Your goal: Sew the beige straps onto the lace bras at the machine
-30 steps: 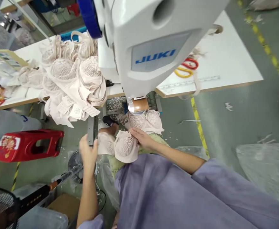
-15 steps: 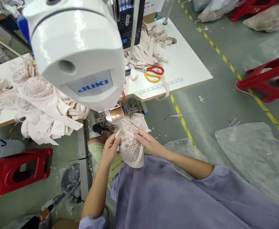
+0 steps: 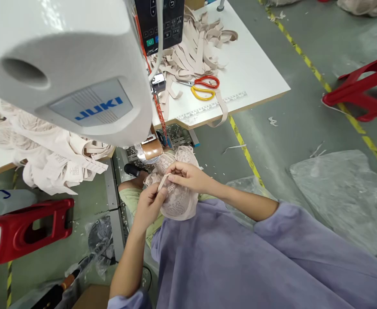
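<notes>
A pale pink lace bra (image 3: 179, 201) hangs from my hands over my lap, one cup facing up and more lace bunched behind it. My left hand (image 3: 150, 204) pinches the bra's narrow edge band between thumb and fingers. Close to it, my right hand (image 3: 190, 177) grips the same band a little higher, fingers curled. A short stretch of the band shows between the two hands. Just beyond them is the sewing machine's curved metal arm (image 3: 150, 150), below the white JUKI machine head (image 3: 79, 81).
On the white table (image 3: 256, 81) lie scissors with red and yellow handles (image 3: 204, 88) and a heap of beige strips (image 3: 198, 47). More lace bras (image 3: 47, 141) are piled at left. Red stools (image 3: 30, 231) and plastic sheeting (image 3: 343, 193) are on the floor.
My right hand has moved left, closer to my left hand, along the bra's edge. The cup has turned somewhat. My view has shifted, so the machine head appears larger and further left.
</notes>
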`<state>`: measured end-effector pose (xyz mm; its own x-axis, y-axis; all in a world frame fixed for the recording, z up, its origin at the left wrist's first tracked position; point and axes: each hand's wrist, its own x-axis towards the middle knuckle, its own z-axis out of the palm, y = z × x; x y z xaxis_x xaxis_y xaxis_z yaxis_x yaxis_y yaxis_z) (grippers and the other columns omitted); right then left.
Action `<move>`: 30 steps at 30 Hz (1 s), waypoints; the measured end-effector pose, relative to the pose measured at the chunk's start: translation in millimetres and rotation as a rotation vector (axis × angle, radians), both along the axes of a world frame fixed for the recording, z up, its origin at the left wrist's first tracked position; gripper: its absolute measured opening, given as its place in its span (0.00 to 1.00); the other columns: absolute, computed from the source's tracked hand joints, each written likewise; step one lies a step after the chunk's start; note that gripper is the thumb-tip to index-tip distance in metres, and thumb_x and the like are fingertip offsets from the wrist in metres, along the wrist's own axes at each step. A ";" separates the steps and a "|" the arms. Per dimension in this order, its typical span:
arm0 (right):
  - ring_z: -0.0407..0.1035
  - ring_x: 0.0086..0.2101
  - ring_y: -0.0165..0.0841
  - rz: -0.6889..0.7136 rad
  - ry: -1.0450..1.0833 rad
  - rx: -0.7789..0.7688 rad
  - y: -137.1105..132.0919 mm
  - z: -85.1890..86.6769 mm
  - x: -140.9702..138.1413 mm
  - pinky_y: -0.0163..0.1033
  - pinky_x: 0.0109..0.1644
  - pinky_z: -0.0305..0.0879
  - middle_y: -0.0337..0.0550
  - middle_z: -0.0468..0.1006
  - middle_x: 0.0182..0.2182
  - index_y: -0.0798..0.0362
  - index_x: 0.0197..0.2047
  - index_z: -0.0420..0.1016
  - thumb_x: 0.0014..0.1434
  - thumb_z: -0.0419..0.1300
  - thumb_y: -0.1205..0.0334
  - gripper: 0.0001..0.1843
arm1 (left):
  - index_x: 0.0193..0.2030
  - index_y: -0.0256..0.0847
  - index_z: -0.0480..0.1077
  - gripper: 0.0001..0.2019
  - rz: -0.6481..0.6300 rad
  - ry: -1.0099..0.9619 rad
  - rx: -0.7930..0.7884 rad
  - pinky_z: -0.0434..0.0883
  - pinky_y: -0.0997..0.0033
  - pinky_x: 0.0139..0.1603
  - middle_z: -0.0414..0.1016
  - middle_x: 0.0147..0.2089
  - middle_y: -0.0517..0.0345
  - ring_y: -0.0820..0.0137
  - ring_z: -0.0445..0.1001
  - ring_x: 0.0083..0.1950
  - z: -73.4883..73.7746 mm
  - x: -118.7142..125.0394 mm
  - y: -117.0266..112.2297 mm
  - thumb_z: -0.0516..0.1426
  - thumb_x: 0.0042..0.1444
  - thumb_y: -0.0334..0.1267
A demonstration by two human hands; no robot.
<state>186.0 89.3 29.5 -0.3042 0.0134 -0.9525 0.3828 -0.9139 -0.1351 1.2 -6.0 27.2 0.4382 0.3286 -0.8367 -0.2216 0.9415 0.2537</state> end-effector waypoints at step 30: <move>0.68 0.30 0.28 -0.070 0.047 -0.024 8.5 1.7 5.1 0.35 0.35 0.65 0.40 0.79 0.32 0.53 0.37 0.74 0.68 0.55 0.48 0.18 | 0.28 0.40 0.61 0.20 0.017 -0.051 -0.119 0.53 0.73 0.30 0.52 0.27 0.64 0.74 0.52 0.29 2.4 2.4 -1.8 0.56 0.65 0.52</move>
